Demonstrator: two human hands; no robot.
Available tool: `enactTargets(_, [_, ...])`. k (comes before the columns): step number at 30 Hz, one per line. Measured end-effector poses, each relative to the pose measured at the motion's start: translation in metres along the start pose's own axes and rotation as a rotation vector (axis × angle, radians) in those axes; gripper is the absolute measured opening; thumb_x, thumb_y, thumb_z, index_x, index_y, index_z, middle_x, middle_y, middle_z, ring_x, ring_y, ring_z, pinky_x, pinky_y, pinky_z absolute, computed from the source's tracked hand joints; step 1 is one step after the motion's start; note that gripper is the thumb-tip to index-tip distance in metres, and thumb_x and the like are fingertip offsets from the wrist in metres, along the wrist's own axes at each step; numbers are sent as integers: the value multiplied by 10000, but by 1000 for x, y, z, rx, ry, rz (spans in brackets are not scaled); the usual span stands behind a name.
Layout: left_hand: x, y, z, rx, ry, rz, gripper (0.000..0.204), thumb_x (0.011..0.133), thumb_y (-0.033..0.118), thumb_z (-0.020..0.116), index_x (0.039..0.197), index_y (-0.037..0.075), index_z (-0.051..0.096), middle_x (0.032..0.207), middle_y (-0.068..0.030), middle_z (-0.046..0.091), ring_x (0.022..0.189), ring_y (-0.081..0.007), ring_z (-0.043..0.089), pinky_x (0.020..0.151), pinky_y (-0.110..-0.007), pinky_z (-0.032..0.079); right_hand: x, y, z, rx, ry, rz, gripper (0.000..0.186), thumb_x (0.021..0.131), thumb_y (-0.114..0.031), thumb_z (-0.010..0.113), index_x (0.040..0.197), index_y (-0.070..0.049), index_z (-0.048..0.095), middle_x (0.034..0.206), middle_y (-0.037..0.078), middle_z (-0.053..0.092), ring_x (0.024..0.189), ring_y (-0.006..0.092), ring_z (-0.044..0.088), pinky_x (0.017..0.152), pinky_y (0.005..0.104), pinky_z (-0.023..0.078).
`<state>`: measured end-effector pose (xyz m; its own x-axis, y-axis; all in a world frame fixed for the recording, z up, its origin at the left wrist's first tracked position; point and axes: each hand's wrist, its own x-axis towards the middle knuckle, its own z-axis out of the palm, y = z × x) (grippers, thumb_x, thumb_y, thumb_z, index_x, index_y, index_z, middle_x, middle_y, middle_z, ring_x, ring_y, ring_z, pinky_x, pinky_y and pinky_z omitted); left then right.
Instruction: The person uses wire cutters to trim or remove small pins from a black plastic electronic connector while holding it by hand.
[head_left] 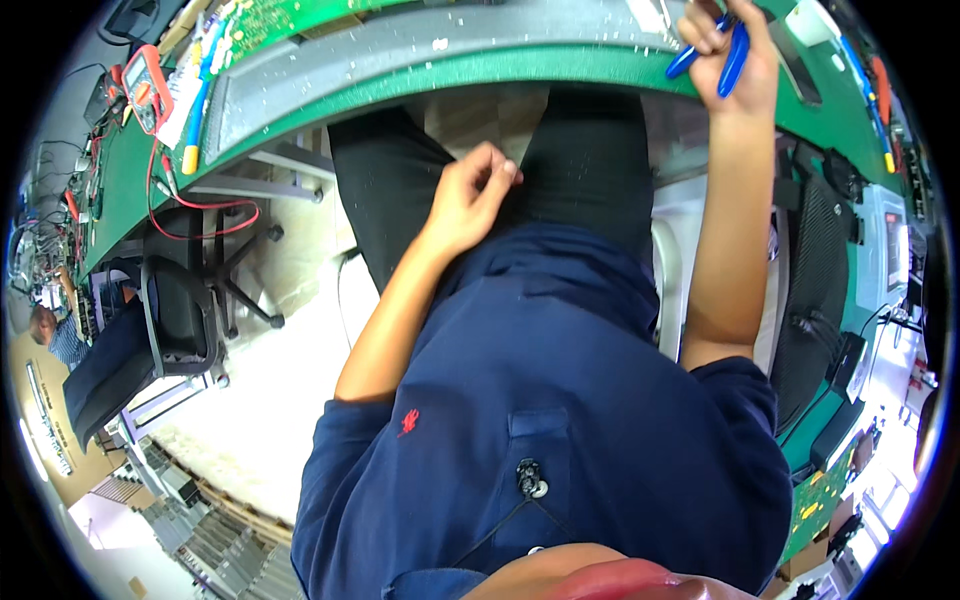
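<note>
hands apart: one on the lap, one on the blue cutters

the person sat at a green workbench [560, 70] that arched across the top of the view, from ten o'clock round to three o'clock. the right hand [728, 62], up at one o'clock, was curled shut around the blue handles of a pair of cutters [722, 52]; the working end of the tool was hidden behind the fingers, so what it touched could not be told. the hand rested at the bench's near edge, beside a grey mat [420, 55] that ran along the bench top.

the left hand [470, 200] lay just above the middle of the view, well apart from the right. its fingertips were drawn together against the dark trousers [590, 160] on the lap; whether they pinched anything small could not be told.

at ten o'clock a red multimeter [146, 88] lay on the bench, and its red lead [205, 205] hung down over the edge in a loop. a yellow-handled tool [195, 125] lay just beside the meter. below the bench, at nine o'clock, stood a black office chair [185, 300]. a green circuit board [290, 15] lay at the far edge at eleven o'clock. the navy shirt [560, 400] filled the lower middle.
</note>
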<state>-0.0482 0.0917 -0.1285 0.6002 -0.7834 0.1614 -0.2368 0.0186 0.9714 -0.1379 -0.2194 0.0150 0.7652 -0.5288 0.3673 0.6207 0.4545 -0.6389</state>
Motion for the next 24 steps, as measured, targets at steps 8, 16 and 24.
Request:
enactTargets(8, [-5,136,-2,-4,-140,350,198,842,-13,720,1008,17,616,933,-97,669,855,-207,648,801,-324,513,-7,3,3,29,-11,17,110,963,-137,604,960,-31,632,811,49,615,605,103,418,561,259,325])
enactTargets(16, [-7,218,-13,-1075,-71,291,656,890,398,744,1334,18,446,1361,-238,439,1063,-275,585,829,-372,546,-4,6,1,19,55,13,92,952,-135,629,970,-47,643,811,47,626,600,98,423,554,258,325])
enactTargets(24, [-33,235,-33,-1041,-290,527,595,878,351,735,1296,20,471,1302,-209,468,1022,-249,584,805,-352,530,-7,1,2,64,69,76,139,947,-132,640,955,0,596,890,93,633,629,110,393,579,262,311])
